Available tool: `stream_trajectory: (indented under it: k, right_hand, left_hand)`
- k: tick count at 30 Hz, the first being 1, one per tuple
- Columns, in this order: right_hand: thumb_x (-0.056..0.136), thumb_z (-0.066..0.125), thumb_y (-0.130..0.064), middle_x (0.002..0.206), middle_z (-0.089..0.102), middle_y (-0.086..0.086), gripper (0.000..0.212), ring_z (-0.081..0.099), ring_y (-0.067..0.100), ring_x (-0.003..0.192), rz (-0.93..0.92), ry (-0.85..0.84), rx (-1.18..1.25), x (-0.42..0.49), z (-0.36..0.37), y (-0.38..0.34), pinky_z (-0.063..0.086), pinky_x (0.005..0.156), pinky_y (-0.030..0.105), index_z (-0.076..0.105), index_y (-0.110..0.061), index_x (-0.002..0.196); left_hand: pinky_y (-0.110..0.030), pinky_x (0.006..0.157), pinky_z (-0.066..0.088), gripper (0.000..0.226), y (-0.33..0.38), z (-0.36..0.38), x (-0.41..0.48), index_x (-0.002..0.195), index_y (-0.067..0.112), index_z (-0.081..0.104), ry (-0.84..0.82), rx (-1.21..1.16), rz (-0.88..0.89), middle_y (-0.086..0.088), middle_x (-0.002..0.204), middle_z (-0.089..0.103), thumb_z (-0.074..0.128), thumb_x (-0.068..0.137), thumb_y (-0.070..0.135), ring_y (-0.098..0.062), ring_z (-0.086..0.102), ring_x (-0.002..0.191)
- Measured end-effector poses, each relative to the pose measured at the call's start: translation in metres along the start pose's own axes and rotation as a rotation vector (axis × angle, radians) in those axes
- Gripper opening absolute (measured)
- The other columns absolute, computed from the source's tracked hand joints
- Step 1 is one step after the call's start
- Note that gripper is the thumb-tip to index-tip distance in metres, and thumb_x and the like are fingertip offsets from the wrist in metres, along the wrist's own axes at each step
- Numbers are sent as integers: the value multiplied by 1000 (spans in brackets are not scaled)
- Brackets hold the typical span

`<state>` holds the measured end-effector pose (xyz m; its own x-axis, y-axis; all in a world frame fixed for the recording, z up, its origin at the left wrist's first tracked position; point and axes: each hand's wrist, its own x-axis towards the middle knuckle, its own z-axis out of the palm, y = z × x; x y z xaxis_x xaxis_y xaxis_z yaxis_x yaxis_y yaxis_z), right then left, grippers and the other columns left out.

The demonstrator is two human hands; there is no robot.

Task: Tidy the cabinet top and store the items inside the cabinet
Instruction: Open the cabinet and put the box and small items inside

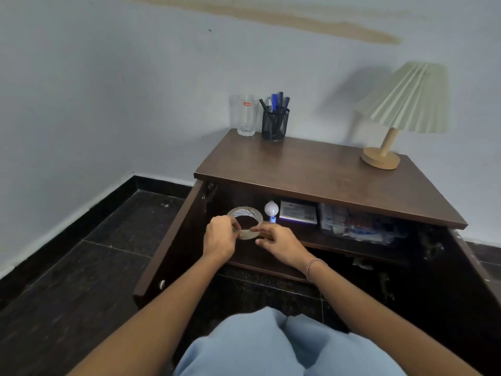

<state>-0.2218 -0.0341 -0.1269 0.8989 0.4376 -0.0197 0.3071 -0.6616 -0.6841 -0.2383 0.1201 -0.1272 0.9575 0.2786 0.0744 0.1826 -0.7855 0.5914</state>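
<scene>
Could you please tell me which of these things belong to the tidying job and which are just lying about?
Job in hand: tape roll, held by the left hand and right hand before the open cabinet; glass and pen holder on the cabinet top.
Lying about: lamp, probably staying put; box and packets, already inside.

Tape: clear sticky-tape roll [245, 223] — tilted, hole facing up and forward, over the left front of the upper shelf [252, 256].
Cabinet: dark brown wooden cabinet [311, 169] — both doors swung open.
Top: clear faceted drinking glass [247, 115] just beside black mesh pen cup [275, 124], back-left corner, both upright.
</scene>
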Motion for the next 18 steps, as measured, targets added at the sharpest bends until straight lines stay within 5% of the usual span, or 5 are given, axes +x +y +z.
stream_trajectory:
  k: [5,9,18]
  right_hand:
    - [93,55,-15,135,45,4,41,48,17,124,41,120,-31,22,27,18,39,106,25,50,-15,134]
    - [95,51,-14,144,38,4,46,41,19,132,30,117,-95,34,38,33,31,106,20,42,-13,140]
    - [94,46,-4,154,25,10,50,36,29,138,-17,60,-209,56,48,47,32,110,30,37,-10,143]
  left_hand:
    - [-30,82,52,17,-8,23,24,103,13,70,-4,18,-27,-8,105,69,64,87,13,-21,65,97]
    - [-30,82,52,19,-9,42,41,106,13,69,10,33,-38,-8,109,67,61,89,12,-22,64,100]
    - [-33,80,51,21,-12,68,70,103,13,71,30,56,-62,-11,108,67,56,90,8,-26,64,99]
